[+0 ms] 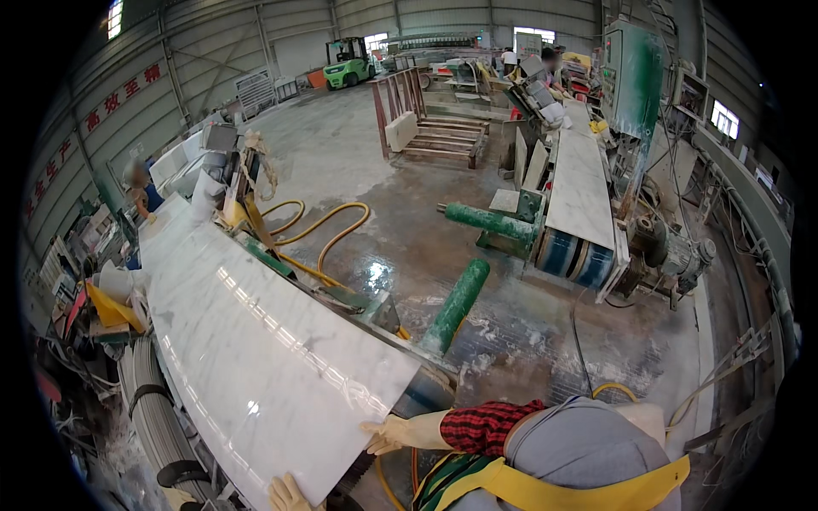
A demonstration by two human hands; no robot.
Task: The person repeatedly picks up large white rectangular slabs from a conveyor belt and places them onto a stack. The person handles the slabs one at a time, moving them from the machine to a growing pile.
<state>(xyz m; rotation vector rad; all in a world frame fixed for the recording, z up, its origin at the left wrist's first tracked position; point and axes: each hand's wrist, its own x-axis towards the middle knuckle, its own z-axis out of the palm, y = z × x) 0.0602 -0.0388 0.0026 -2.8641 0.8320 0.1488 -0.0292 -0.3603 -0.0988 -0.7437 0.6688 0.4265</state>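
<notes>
A long white marble slab with grey veins lies on the near conveyor line, its polished face up. My right hand, in a cream rubber glove, rests at the slab's near end edge, fingers spread over the top. A red and black plaid sleeve covers part of that arm. My left hand, gloved alike, shows only at the lower border, its fingers stretched out on the slab near its corner; the rest is cut off. Below the right hand, the conveyor's blue end roller shows beside the slab.
A green roller post stands past the slab's end. Yellow hose loops over the wet floor. A second conveyor carries pale slabs at right, near a wooden rack. Another person stands at the slab's far end. A green forklift is farther back.
</notes>
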